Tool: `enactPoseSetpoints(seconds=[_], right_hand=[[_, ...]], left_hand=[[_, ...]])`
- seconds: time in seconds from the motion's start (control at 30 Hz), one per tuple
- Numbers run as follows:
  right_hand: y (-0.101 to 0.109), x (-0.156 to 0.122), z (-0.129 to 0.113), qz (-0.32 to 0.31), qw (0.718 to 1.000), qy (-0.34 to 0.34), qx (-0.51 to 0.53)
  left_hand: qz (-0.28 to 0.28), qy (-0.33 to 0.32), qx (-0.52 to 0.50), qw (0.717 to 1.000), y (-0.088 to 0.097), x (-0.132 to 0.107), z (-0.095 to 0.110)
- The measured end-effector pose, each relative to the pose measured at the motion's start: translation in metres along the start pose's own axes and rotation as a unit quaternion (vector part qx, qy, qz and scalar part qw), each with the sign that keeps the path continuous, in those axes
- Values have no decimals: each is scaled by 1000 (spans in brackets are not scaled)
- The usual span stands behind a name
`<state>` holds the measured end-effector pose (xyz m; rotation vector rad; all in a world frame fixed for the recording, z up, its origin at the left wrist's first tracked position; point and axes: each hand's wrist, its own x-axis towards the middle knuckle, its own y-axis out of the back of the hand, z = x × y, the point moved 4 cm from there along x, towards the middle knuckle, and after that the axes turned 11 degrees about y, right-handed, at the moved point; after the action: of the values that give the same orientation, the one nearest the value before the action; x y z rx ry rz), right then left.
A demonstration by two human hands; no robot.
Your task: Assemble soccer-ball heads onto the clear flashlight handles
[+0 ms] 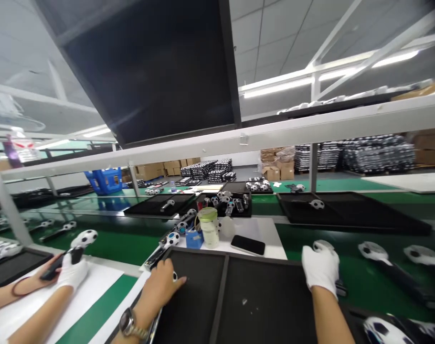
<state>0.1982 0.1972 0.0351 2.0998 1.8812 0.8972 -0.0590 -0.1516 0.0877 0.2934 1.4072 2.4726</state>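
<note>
My left hand (162, 286), bare with a wristwatch, is at the left rim of a black divided tray (263, 301). Its fingers curl and its thumb points right; a bit of a soccer-ball-patterned head (175, 276) shows between them, the rest hidden. Right of the tray, my right hand (321, 270) in a white glove closes over a black-handled device with a soccer-ball head (323, 246). The end of its dark handle sticks out below the glove. Only small white specks lie in the tray.
At left, a co-worker's hands (68, 272), one gloved, hold a similar device (85, 238). Beyond my tray stand a green-lidded jar (209, 229), a blue box (195, 240) and a phone (248, 245). More devices (392, 272) lie on the green belt at right. A white shelf beam (274, 138) crosses overhead.
</note>
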Motion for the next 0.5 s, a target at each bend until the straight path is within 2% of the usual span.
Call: enactPoseSetpoints(seconds=[0.1, 0.2, 0.27, 0.3, 0.33, 0.37, 0.4, 0.43, 0.5], right_hand=[[3, 1, -10, -31, 997, 4, 72], [0, -6, -18, -62, 979, -13, 195], [-5, -16, -29, -111, 933, -7, 343], [-9, -24, -38, -152, 891, -3, 428], [-12, -34, -49, -205, 836, -1, 509], [-14, -45, -61, -266, 784, -7, 561], [-15, -57, -72, -330, 750, -13, 573], [-15, -71, -84, -394, 732, -17, 555], [-13, -98, -102, -501, 739, -10, 450]], left_hand=[[-24, 67, -51, 996, -1, 0, -41], [-69, 102, -165, 978, -11, -10, -47], [-101, 111, -255, 955, -19, -12, -32], [-117, 108, -301, 940, -22, -11, -20], [-134, 100, -345, 923, -24, -9, -5], [-148, 87, -388, 905, -26, -8, 12], [-162, 72, -426, 887, -28, -6, 30], [-172, 55, -459, 870, -29, -5, 49], [-200, 24, -516, 832, -34, -9, 83]])
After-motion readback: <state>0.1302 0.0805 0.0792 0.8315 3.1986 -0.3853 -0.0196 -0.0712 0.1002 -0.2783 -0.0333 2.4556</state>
